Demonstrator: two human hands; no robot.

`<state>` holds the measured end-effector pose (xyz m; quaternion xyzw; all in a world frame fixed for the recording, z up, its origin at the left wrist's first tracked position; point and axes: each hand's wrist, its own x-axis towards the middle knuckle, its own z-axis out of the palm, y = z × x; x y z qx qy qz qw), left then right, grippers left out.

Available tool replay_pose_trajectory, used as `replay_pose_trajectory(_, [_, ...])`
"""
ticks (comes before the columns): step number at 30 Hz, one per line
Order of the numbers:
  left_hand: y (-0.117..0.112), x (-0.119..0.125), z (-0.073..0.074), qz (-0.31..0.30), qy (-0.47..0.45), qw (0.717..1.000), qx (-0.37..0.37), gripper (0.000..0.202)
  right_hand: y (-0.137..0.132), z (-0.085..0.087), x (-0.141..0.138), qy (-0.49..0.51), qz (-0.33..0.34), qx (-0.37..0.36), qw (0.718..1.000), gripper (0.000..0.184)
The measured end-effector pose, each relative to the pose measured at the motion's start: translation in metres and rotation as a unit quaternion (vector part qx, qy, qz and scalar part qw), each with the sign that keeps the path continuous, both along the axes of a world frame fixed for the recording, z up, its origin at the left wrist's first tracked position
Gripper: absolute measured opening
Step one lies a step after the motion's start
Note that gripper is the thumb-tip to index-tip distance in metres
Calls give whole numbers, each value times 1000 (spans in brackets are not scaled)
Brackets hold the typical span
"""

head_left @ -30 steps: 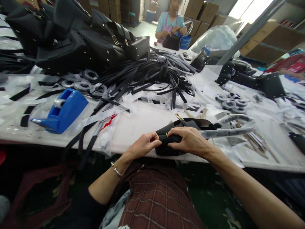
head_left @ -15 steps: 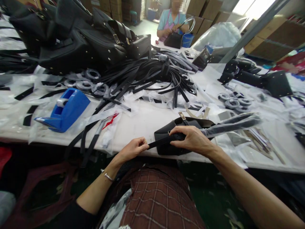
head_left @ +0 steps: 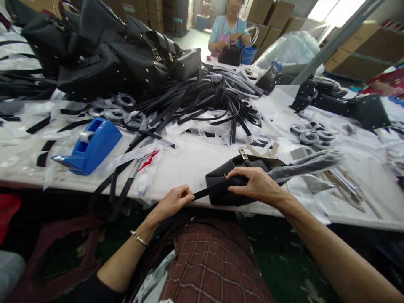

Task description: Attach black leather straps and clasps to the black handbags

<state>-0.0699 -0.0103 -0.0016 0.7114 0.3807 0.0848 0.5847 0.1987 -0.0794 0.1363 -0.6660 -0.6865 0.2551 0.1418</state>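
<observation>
A black handbag [head_left: 217, 172] lies on the table's near edge, its handle [head_left: 309, 163] wrapped in clear plastic and pointing right. A gold-coloured metal clasp [head_left: 243, 154] stands up on its far side. My left hand [head_left: 176, 200] is closed in a pinch on the free end of a black strap [head_left: 208, 191], which runs taut to the bag. Over the bag's front, my right hand [head_left: 255, 185] grips the strap between thumb and fingers. Its palm side hides part of the strap and the bag.
To the left stands a blue tape dispenser [head_left: 94, 145], with a red-and-grey cutter [head_left: 143, 162] beside it. A heap of black straps [head_left: 195, 101] and a pile of black bags [head_left: 120, 59] lie behind. Across the table a co-worker [head_left: 229, 31] handles another bag.
My left hand has drawn slightly left and down, so a little more strap shows between my hands. My right hand keeps its grip on the bag. The view has shifted slightly.
</observation>
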Motion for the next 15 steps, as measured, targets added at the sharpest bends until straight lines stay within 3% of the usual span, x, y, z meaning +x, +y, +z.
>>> replay_pose_trajectory(4, [-3, 0, 0, 4, 15, 1000, 20, 25, -1, 0, 1, 13, -8, -3, 1000, 20])
replay_pose_trajectory(7, [-4, 2, 4, 9, 51, 996, 78, 20, -3, -1, 2, 26, -14, -1, 1000, 20])
replay_pose_trajectory(11, [-4, 19, 28, 29, -8, 981, 194, 9, -4, -3, 2, 37, -21, -6, 999, 21])
replay_pose_trajectory(15, [-8, 56, 55, 29, -126, 974, 187, 12, -9, -3, 0, 51, -12, 10, 999, 22])
